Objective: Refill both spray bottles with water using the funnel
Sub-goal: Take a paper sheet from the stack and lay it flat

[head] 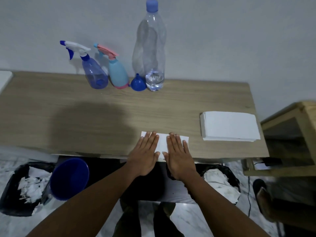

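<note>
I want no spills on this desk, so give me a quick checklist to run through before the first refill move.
1. Hands free: ok. Left hand and right hand lie flat on a white sheet, holding nothing.
2. Funnel within reach: ok. The blue funnel rests wide end down between the light blue spray bottle and the water bottle.
3. Spray bottles opened: not ok. The light blue one and the clear purple spray bottle have their trigger heads on.
4. Water bottle uncapped: not ok, blue cap on.
5. Enough water: cannot tell; water shows only near the bottom.
6. Wipes handy: ok, napkin stack on the right.
</note>
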The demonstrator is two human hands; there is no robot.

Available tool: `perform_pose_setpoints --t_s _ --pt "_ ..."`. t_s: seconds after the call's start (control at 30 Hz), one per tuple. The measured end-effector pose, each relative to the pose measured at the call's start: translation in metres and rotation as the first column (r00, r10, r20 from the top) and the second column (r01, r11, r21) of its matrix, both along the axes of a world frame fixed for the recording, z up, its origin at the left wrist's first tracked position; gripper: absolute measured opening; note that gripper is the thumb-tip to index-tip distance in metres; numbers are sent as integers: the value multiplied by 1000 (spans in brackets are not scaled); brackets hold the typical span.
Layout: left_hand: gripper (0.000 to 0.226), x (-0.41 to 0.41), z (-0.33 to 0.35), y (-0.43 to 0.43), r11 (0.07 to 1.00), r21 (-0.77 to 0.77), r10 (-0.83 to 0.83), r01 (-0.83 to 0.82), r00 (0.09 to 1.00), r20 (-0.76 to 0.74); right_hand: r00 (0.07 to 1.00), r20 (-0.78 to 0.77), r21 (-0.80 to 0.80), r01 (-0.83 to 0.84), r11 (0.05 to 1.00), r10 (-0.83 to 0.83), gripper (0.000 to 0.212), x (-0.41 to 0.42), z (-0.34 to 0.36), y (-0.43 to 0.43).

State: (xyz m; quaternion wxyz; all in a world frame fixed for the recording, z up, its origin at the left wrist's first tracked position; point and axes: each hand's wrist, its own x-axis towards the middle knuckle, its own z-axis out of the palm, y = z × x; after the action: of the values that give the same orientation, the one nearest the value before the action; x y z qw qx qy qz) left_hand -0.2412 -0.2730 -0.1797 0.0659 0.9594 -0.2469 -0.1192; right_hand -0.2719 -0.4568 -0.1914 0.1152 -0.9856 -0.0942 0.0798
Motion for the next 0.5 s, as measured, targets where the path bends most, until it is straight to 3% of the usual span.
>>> perform_pose_setpoints --t_s 0.23,0.33,0.5 --pt "68 -33 0 -24 998 -50 -49 49 999 5 996 -43 25 -76 997 77 76 -20 3 -34" --pt "76 -36 5 -13 998 -27 -55 55 998 30 987 -13 -46 -160 986 160 86 -25 8 -46" --pt "92 -33 1 -9 1000 -17 -3 3 1000 13 982 59 0 -180 984 179 93 -30 20 -55"
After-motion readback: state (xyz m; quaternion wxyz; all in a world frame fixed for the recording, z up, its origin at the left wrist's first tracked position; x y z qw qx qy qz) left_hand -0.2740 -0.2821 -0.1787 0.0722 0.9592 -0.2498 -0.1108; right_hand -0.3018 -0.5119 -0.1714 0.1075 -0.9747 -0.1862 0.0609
